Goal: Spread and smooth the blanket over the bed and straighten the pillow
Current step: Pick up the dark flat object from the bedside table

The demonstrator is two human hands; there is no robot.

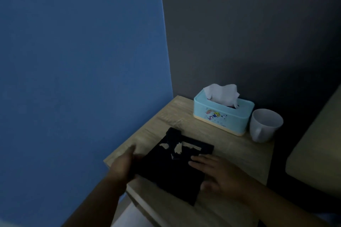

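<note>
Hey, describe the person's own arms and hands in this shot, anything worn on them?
Both forearms are bare as far as the dim frame shows: no sleeves, watch, bracelet or gloves visible. The left hand is motion-blurred, so its fingers are indistinct. The right hand is sharper, with no ring I can make out. The upper arms are out of frame.

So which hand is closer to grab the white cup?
Probably the right hand. It rests flat on the black flat thing, on the same side as the white plastic cup; the left hand is farther.
</note>
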